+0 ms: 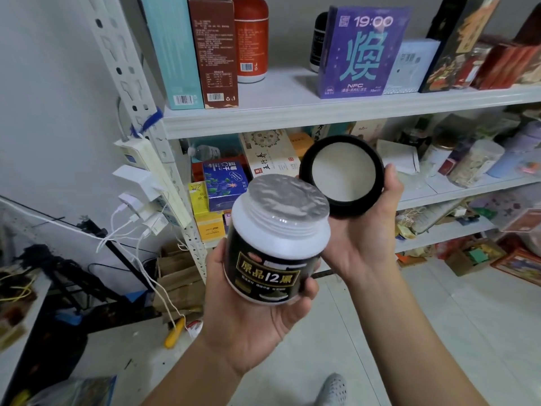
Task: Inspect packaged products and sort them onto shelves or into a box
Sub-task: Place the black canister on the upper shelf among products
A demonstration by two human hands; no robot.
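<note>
Holding the jar [272,259] in my left hand [254,326], fingers [309,288] curled round its labelled body, and its black lid [342,171] gripped in my right hand [363,238] just beside it, I judge the inspection half done: lid off, foil seal [289,197] looking unbroken, sorting not yet begun. The upper shelf [292,121] shows a bare stretch between the orange bottle [251,39] and the purple box [363,51], while the shelf below [456,194] is crowded and would hinder placing.

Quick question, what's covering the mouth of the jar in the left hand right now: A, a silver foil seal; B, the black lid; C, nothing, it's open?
A: a wrinkled silver foil seal spans the mouth of the jar, while the right hand holds the black lid off to the side.
</note>
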